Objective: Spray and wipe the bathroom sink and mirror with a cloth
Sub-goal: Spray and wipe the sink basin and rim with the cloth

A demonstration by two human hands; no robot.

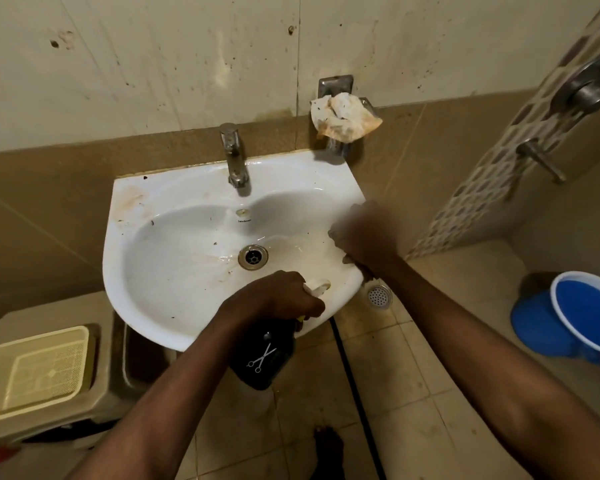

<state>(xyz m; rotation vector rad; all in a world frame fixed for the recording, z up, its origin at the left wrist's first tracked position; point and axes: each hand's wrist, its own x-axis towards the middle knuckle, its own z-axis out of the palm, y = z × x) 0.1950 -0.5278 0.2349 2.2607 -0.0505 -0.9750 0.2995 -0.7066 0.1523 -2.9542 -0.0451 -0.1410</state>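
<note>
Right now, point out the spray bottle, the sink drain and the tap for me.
spray bottle (262, 358), head view, on its black body by the scissors mark.
sink drain (253, 257), head view, on the metal grate in the basin's bottom.
tap (234, 161), head view, on the middle of its chrome spout.

The single head-worn camera looked steeply down from above and in front of the white ceramic wall-mounted sink (194, 202), facing the stained beige tiled wall (153, 64). It sat close, within arm's reach, its wide angle bending the tiled floor (413, 393) at the frame's lower edge.
</note>
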